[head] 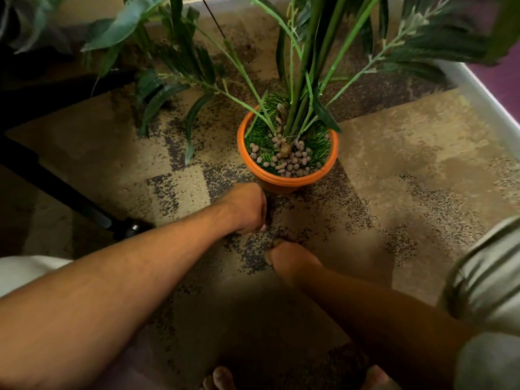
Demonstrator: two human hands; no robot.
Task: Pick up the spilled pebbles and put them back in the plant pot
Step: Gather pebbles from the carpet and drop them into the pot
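Two hands down on the carpet just in front of a potted plant.

Head view: the orange pot (287,175) stands on the patterned carpet (422,170) just above centre, with pebbles (292,161) heaped on the green fake grass around the plant (306,80) stems, mostly toward the pot's 6 o'clock side. The left hand (247,209) is at 7 o'clock of the pot, close to its base, fingers curled under in a loose fist against the carpet; whether its grip holds a pebble cannot be told. The right hand (292,260) lies at 6 o'clock, lower and in shadow, fingers bunched together on the carpet, its grip likewise unclear. A black chair leg (70,198) runs along the left at 9 o'clock.
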